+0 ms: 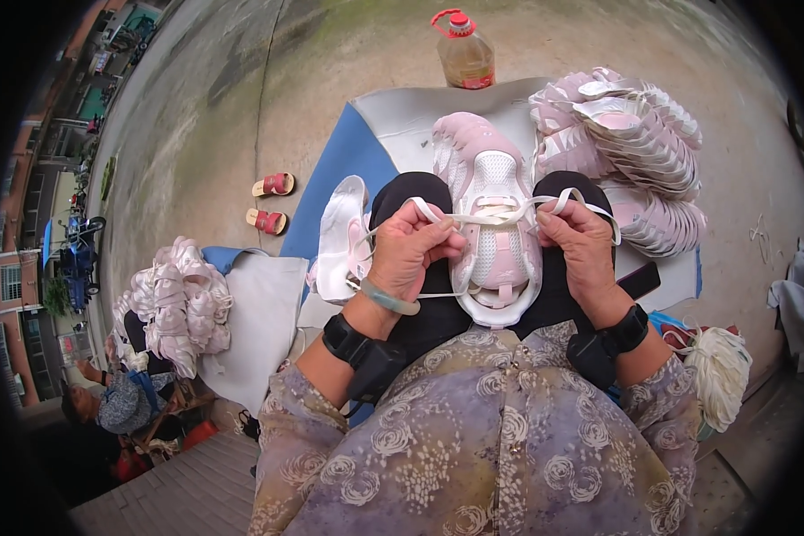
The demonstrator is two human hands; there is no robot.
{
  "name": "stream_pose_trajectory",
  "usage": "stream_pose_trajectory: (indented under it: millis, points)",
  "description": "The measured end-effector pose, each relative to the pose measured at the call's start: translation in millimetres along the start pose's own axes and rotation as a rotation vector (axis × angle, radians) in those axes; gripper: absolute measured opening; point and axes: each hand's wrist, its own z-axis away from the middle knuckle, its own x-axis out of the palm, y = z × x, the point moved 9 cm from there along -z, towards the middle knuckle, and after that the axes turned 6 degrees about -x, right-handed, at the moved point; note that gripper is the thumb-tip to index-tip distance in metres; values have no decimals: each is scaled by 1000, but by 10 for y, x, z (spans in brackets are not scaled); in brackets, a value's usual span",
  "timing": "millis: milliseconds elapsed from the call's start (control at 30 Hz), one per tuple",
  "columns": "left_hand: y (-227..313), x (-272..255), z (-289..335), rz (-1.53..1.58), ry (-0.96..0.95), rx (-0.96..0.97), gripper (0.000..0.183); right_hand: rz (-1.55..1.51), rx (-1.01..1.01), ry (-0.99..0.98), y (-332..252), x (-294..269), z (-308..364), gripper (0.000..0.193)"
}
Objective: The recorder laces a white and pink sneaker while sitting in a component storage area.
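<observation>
One labelled bottle on the ground

A clear plastic oil bottle (464, 49) stands beyond the mat, with red cap, red handle and red label.

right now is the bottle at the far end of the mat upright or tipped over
Upright. The bottle stands on the concrete ground, red cap on top, amber liquid filling the lower part.

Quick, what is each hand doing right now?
Left hand: closed, gripping the white shoelace of the pink shoe.
Right hand: closed, gripping the same lace's other end.
</observation>
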Motion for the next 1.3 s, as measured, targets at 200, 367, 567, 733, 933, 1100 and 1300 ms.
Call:
stream_pose_trajectory:
  millis: [200,367,567,733,933,1100,1300]
  points:
    - [-6,-17,-4,6,8,3,6,3,-4,8,1,12,-1,14]
    - [3,-16,-1,12,13,5,6,10,-9,37,-12,-7,8,14]
    - [8,-31,-6,19,21,11,7,11,-23,12,-6,7,5,15]
    - [-18,-8,-13,32,17,12,7,241,-151,-38,-100,122,48,10]
    - [-12,-4,-21,-184,37,28,5,737,-551,-165,-379,369,85,12]
    - [42,50,1,-327,124,162,3,627,-405,-111,-253,266,55,18]
    - [53,65,-12,-221,143,189,4,617,-379,-124,-243,259,49,19]
